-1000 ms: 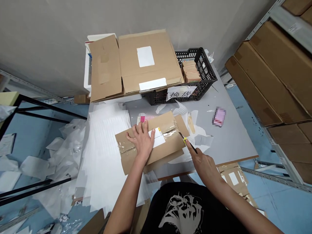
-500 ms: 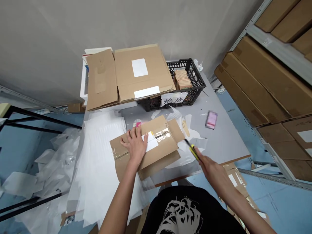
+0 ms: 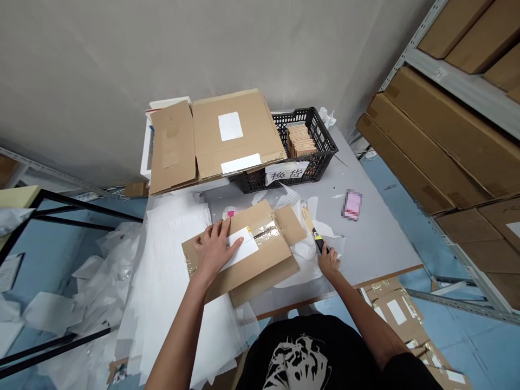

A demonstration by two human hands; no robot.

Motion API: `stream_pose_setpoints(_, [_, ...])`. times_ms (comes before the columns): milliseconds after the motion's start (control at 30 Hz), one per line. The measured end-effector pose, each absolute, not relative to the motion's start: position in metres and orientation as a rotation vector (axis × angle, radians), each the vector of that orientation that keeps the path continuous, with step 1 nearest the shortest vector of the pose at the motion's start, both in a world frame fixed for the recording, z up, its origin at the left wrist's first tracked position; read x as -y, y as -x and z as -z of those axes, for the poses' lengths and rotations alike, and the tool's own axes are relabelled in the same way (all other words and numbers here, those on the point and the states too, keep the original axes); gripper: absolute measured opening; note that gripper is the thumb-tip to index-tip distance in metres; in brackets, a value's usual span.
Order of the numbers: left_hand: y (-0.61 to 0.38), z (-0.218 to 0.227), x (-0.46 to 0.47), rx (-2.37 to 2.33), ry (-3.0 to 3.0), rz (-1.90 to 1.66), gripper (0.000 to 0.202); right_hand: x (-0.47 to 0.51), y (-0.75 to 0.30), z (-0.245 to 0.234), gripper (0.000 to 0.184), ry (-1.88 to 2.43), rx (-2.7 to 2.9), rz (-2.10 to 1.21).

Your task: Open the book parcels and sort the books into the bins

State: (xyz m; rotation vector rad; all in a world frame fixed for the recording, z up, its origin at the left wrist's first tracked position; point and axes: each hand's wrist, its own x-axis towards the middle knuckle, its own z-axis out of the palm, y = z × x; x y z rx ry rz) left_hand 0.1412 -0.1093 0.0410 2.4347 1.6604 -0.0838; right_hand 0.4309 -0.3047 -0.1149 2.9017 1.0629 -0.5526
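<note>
A taped cardboard box with loose flaps at its right and front lies at the table's front. My left hand rests on its top with fingers apart, partly over the white label. My right hand grips a yellow and black utility knife, low over the table to the right of the box. The knife points away from me, near a narrow tan strip on crumpled white packing sheets. Whether its blade is out I cannot tell.
Stacked white foam sheets lie left of the box. Behind it stand a flattened carton and a black crate holding brown cards. A pink packet lies to the right. Boxes fill the right-hand shelf.
My right hand has moved away from me and slightly left with the knife, down towards the packing sheets. The left hand has slid a little left on the box.
</note>
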Motion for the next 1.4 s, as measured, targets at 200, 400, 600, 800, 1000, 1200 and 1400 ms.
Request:
stream_pose_setpoints(200, [-0.126, -0.047, 0.100, -1.516, -2.516, 0.261, 0.078, 0.270, -0.407, 0.069, 0.058, -3.125, -1.524, 0.841])
stream_pose_setpoints(400, [-0.114, -0.048, 0.105, -1.421, -2.579, 0.264, 0.085, 0.210, -0.353, 0.012, 0.075, -2.963, -1.895, 1.234])
stream_pose_setpoints(600, [-0.116, -0.042, 0.112, -1.372, -2.642, 0.330, 0.090, 0.198, -0.350, 0.028, 0.070, -2.943, -1.812, 1.314])
stream_pose_setpoints(800, [-0.123, -0.030, 0.115, -1.314, -2.858, 0.430, 0.071, 0.201, -0.355, 0.044, 0.066, -2.951, -1.904, 1.360])
stream_pose_setpoints(1000, [-0.124, -0.032, 0.102, -1.194, -2.898, 0.484, 0.058, 0.199, -0.358, 0.049, 0.064, -2.893, -2.013, 1.393])
stream_pose_setpoints(1200, [-0.106, -0.069, 0.063, -1.032, -2.638, 0.337, 0.049, 0.206, -0.365, 0.055, 0.071, -2.840, -2.029, 1.419])
stream_pose_setpoints(1400, [-0.104, -0.085, 0.033, -1.090, -2.552, 0.361, 0.036, 0.216, -0.369, 0.033, 0.080, -2.708, -2.175, 1.132])
